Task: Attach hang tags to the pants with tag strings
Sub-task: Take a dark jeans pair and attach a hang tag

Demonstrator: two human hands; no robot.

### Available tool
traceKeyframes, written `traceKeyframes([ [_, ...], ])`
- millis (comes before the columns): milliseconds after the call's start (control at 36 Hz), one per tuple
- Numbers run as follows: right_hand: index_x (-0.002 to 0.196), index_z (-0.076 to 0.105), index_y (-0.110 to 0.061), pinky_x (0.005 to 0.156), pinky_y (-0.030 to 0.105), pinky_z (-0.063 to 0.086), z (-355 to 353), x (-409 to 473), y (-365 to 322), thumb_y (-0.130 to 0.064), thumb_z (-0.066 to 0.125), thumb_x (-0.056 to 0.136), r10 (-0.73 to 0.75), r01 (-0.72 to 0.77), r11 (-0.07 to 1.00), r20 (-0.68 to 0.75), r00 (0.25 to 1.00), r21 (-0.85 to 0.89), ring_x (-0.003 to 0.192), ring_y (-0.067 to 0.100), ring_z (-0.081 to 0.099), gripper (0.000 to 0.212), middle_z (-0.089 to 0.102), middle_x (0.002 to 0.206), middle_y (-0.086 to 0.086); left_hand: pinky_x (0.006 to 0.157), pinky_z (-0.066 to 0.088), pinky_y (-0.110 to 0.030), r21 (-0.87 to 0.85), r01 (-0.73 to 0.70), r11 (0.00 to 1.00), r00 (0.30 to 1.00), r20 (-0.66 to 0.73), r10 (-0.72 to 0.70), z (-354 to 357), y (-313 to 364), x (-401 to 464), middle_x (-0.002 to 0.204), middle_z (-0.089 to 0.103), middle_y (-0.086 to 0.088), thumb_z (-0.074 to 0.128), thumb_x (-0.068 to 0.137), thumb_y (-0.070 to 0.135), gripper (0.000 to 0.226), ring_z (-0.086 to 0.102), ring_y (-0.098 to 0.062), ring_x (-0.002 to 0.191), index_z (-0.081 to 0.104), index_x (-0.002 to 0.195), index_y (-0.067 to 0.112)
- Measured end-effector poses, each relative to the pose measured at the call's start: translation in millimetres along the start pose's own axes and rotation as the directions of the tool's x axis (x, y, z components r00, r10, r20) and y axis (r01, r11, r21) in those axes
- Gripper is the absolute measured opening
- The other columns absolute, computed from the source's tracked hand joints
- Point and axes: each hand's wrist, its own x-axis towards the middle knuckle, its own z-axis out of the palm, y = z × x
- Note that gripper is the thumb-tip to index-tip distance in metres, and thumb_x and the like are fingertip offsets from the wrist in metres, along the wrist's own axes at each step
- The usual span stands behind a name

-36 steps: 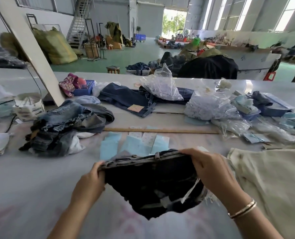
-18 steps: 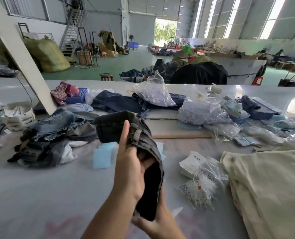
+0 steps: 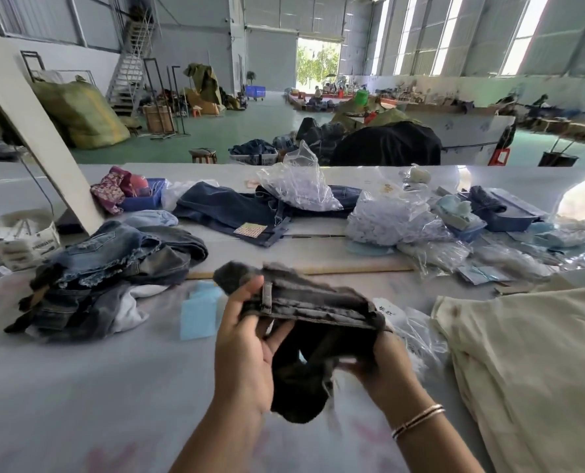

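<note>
A pair of dark grey denim pants [image 3: 304,339] is held up above the table [image 3: 79,387], waistband on top. My left hand [image 3: 246,349] grips the waistband at its left end, thumb beside a belt loop. My right hand [image 3: 383,365] holds the fabric from below on the right, fingers curled into it and blurred. Light blue hang tags [image 3: 200,314] lie on the table just left of the pants. A clear bag of white tag strings with a white label [image 3: 412,331] lies behind my right hand, partly hidden.
A heap of blue jeans [image 3: 113,268] sits at the left, dark jeans [image 3: 236,213] farther back. Cream fabric [image 3: 530,363] covers the right. Plastic bags of tags [image 3: 386,223] and a wooden ruler [image 3: 349,269] lie beyond the pants. A slanted white beam [image 3: 35,131] rises at left.
The pants were turned from a spread, two-handed hold to upright in my left hand, and now lie level again with my right hand back up under their right side.
</note>
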Motion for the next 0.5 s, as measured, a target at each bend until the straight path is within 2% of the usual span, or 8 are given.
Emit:
traceKeyframes([
  [111, 0.086, 0.070, -0.017, 0.056, 0.032, 0.049, -9.4, -1.8, 11.5, -0.012, 0.052, 0.082, 0.159, -0.167, 0.980, 0.078, 0.984, 0.108, 0.064, 0.017, 0.063, 0.019, 0.068, 0.080, 0.006, 0.067, 0.056, -0.029, 0.100, 0.103, 0.990, 0.987, -0.134, -0.090, -10.7, -16.4, 3.9, 0.100, 0.075, -0.004, 0.032, 0.097, -0.002, 0.053, 0.072, -0.016, 0.086, 0.074, 0.093, 0.030],
  [194, 0.090, 0.070, -0.024, 0.059, 0.026, 0.047, -23.6, -21.3, 27.4, -0.020, 0.065, 0.077, 0.127, -0.109, 0.981, 0.107, 0.986, -0.160, 0.073, 0.006, 0.068, 0.015, 0.073, 0.086, -0.004, 0.072, 0.054, -0.032, 0.144, 0.113, 0.983, 0.986, -0.138, -0.093, -6.2, -14.7, 6.6, 0.100, 0.074, -0.003, 0.036, 0.098, 0.001, 0.051, 0.071, -0.020, 0.091, 0.074, 0.094, 0.034],
  [250, 0.118, 0.060, -0.030, 0.079, 0.026, 0.047, -36.9, -32.6, 37.6, -0.025, 0.075, 0.066, 0.087, -0.026, 0.944, 0.173, 0.981, -0.328, 0.102, 0.003, 0.064, 0.054, 0.069, 0.112, -0.008, 0.081, 0.054, -0.039, 0.100, 0.117, 0.988, 0.985, -0.137, -0.103, 0.4, -10.0, 7.8, 0.106, 0.072, -0.010, 0.034, 0.098, -0.001, 0.046, 0.069, -0.024, 0.094, 0.072, 0.098, 0.027],
  [306, 0.146, 0.024, -0.037, 0.104, 0.030, 0.039, -44.3, -44.6, 46.1, -0.031, 0.084, 0.060, 0.039, 0.042, 0.903, 0.179, 0.983, -0.428, 0.127, 0.007, 0.047, 0.105, 0.048, 0.137, -0.010, 0.082, 0.054, -0.041, 0.018, 0.121, 0.992, 0.985, -0.125, -0.118, 9.4, -6.1, 6.1, 0.106, 0.070, -0.013, 0.034, 0.099, -0.002, 0.041, 0.068, -0.026, 0.093, 0.068, 0.103, 0.020],
  [333, 0.148, 0.002, -0.043, 0.110, 0.031, 0.030, -43.0, -50.4, 50.0, -0.039, 0.083, 0.057, 0.006, 0.074, 0.870, 0.161, 0.987, -0.488, 0.132, 0.005, 0.037, 0.122, 0.035, 0.142, -0.013, 0.078, 0.054, -0.040, -0.018, 0.120, 0.993, 0.985, -0.121, -0.121, 14.3, -5.1, 4.2, 0.103, 0.069, -0.014, 0.033, 0.099, -0.003, 0.039, 0.067, -0.026, 0.091, 0.066, 0.103, 0.018],
  [361, 0.144, -0.012, -0.046, 0.114, 0.033, 0.023, -39.1, -56.4, 55.1, -0.048, 0.080, 0.053, -0.046, 0.113, 0.820, 0.131, 0.990, -0.561, 0.134, 0.002, 0.029, 0.129, 0.025, 0.145, -0.016, 0.074, 0.054, -0.038, -0.045, 0.120, 0.992, 0.985, -0.119, -0.124, 19.5, -4.7, 1.8, 0.100, 0.069, -0.013, 0.033, 0.099, -0.003, 0.038, 0.066, -0.026, 0.089, 0.065, 0.103, 0.017],
  [417, 0.139, -0.024, -0.046, 0.118, 0.045, 0.011, -27.1, -67.7, 65.4, -0.065, 0.074, 0.042, -0.155, 0.184, 0.703, 0.105, 0.982, -0.686, 0.139, 0.000, 0.019, 0.139, 0.011, 0.149, -0.021, 0.072, 0.055, -0.037, -0.075, 0.127, 0.989, 0.986, -0.103, -0.134, 30.1, -6.0, -4.8, 0.099, 0.068, -0.014, 0.034, 0.099, -0.004, 0.035, 0.066, -0.026, 0.091, 0.063, 0.105, 0.015],
  [500, 0.135, -0.035, -0.036, 0.116, 0.055, 0.014, -5.0, -69.6, 81.2, -0.075, 0.066, 0.042, -0.271, 0.247, 0.581, 0.102, 0.957, -0.776, 0.143, 0.010, 0.018, 0.143, 0.005, 0.151, -0.019, 0.073, 0.059, -0.036, -0.120, 0.145, 0.982, 0.987, -0.056, -0.152, 44.9, -10.0, -19.5, 0.098, 0.068, -0.016, 0.032, 0.097, -0.009, 0.037, 0.067, -0.024, 0.091, 0.061, 0.106, 0.012],
])
